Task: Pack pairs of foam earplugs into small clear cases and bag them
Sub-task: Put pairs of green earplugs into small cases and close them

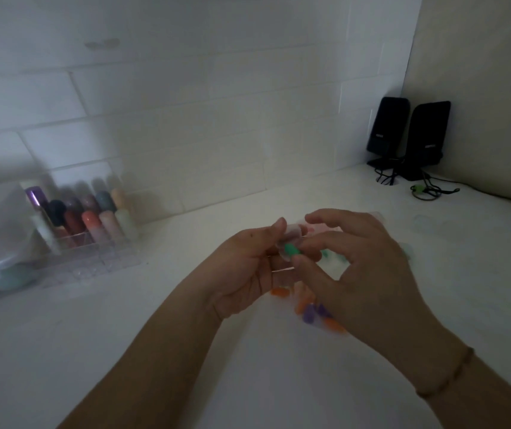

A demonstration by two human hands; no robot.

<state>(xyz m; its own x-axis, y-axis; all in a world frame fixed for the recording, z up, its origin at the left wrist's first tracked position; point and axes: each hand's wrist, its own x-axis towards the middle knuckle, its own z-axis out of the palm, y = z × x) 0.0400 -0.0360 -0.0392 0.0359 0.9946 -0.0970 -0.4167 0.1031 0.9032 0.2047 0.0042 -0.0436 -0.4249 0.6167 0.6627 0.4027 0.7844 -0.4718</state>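
Dim, blurred view down onto a white countertop (124, 351), seen from head height. At centre frame, held above the counter: a small clear plastic case (290, 239), gripped by the curled fingers and thumb of the left hand (248, 264). Pinched at the case's mouth by the thumb and a finger of the right hand (369, 274): a green foam earplug (291, 249), short, rounded, bullet-shaped, matte and soft-looking, partly inside or just at the opening; which of the two could not be told through the blur. A faint pinkish tint seen inside the case, possibly a second plug, too blurred to confirm. Just below the hands, lying on the counter: loose orange and purple foam earplugs (310, 308). Likely trouble from here: springy foam pushing back out of the shallow case once released, or slipping from the pinch and rolling among the loose plugs; also a mismatched pair, given the poor light and mixed colours. At left of frame, a clear acrylic organiser of coloured tubes (87, 218). At upper right, two black desktop speakers (409, 134) with trailing cables against the tiled wall.
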